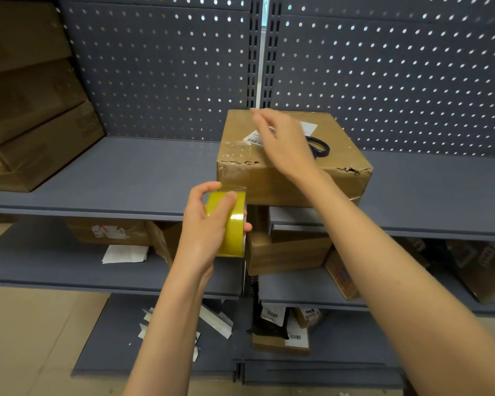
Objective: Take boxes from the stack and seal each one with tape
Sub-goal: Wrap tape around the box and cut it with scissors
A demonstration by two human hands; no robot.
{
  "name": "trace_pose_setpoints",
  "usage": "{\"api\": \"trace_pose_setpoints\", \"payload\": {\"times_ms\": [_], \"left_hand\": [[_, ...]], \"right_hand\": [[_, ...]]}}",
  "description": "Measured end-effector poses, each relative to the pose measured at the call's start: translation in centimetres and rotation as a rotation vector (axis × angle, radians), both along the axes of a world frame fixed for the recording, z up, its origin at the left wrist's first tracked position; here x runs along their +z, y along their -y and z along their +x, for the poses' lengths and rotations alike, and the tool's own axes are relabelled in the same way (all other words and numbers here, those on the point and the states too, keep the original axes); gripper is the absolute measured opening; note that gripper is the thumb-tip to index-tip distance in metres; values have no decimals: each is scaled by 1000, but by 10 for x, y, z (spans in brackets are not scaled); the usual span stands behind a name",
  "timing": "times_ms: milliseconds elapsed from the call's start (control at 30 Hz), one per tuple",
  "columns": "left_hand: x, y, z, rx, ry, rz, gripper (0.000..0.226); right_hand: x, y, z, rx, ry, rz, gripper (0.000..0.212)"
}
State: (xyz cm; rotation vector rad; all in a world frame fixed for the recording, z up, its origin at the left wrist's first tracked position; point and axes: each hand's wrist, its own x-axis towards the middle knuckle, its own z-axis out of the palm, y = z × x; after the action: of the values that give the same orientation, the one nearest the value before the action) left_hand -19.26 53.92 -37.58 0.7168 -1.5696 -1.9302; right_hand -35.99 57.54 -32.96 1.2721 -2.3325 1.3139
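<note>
A brown cardboard box (340, 178) with torn front edges and a white label sits on the grey shelf (132, 178). My left hand (209, 224) grips a yellow tape roll (231, 224) just below the box's front left corner. A strip of clear tape (237, 154) runs from the roll up over the box's top. My right hand (283, 141) is above the box's top with fingers stretched out and blurred. Dark scissors (319, 147) lie on the box, partly hidden behind that hand.
A stack of brown boxes (32, 115) stands at the left end of the shelf. Lower shelves hold more boxes (286, 252), papers (125, 253) and parcels (283, 335). A perforated grey back panel (383, 75) closes the rear.
</note>
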Motion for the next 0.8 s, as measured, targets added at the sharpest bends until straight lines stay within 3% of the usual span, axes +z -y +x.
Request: {"api": "trace_pose_setpoints", "payload": {"times_ms": [100, 200, 600, 700, 800], "left_hand": [[0, 0, 0, 0, 8, 4, 26], [0, -1, 0, 1, 20, -2, 27], [0, -4, -1, 29, 43, -9, 31], [-1, -4, -1, 31, 41, -2, 32], [-2, -4, 0, 30, 41, -4, 34]], "right_hand": [[3, -23, -23, -265, -136, 156, 29], [0, -40, -35, -354, -129, 298, 31], [12, -51, -18, -346, -151, 536, 25], [9, -56, -12, -362, -161, 522, 16], [12, -64, -8, -302, -86, 417, 22]]}}
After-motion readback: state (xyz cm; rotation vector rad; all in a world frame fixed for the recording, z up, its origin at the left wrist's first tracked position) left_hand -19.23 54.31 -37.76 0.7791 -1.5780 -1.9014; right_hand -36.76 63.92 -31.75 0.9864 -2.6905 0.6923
